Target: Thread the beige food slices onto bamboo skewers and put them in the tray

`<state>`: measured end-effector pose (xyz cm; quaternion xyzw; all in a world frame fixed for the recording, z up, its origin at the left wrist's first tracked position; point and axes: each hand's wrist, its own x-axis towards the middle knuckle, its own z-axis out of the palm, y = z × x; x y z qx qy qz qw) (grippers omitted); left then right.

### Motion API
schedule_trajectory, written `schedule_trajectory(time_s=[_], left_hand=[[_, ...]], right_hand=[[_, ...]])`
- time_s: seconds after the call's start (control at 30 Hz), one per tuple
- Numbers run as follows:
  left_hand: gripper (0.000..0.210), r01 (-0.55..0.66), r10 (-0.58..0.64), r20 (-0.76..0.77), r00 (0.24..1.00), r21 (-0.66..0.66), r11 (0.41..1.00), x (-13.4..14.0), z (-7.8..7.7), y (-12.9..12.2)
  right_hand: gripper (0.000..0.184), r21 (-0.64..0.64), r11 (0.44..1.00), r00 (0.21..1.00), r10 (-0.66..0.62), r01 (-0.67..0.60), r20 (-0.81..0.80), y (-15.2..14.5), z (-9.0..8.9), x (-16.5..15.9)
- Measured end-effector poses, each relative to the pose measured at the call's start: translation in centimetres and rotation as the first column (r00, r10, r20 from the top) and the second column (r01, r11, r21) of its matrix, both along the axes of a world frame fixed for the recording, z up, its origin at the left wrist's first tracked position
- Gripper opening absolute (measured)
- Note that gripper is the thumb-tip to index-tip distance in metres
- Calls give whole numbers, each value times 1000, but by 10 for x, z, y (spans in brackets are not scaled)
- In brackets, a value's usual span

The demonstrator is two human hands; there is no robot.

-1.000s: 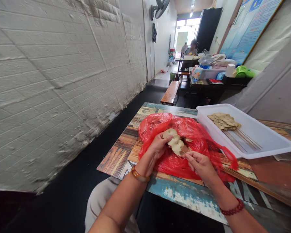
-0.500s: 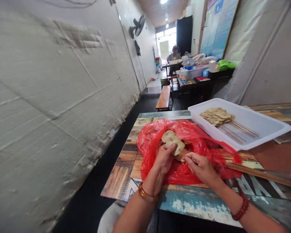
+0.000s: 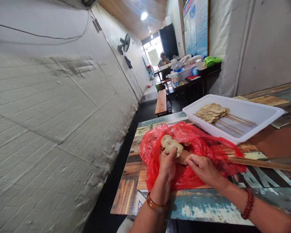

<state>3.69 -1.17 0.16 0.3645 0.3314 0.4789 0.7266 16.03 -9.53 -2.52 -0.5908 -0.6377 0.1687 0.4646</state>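
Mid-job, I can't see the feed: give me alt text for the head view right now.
Left hand grips pale round slices over a red plastic bag while the right hand pinches the skewer end beside them. Behind, a white tray holds finished skewers.

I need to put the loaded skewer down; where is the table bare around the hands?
Bare tabletop runs along the near edge, below the red bag. Another patch lies right of the white tray. Crowded: the bag under left hand and right hand.

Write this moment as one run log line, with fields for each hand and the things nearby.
left hand: holds pale slices | right hand: pinches skewer | under: red bag | near: white tray
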Motion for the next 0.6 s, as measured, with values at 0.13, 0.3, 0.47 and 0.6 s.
schedule_trajectory(time_s=[0.13,0.3,0.47,0.6], left_hand=[[38,6,-6,1,1000,-10,1000,0,0,-1],[40,12,-11,14,1000,-28,1000,2,5,-5],[37,46,-45,37,998,-45,998,2,8,-9],[34,61,-60,33,998,-40,997,2,9,-12]], right_hand=[[33,-2,1000,1000,-1,1,-9,0,1,-1],[32,21,1000,1000,-10,9,8,2,-2,-1],[32,23,999,999,-43,42,19,2,-4,-2],[33,25,999,999,-34,34,3,2,-3,-2]])
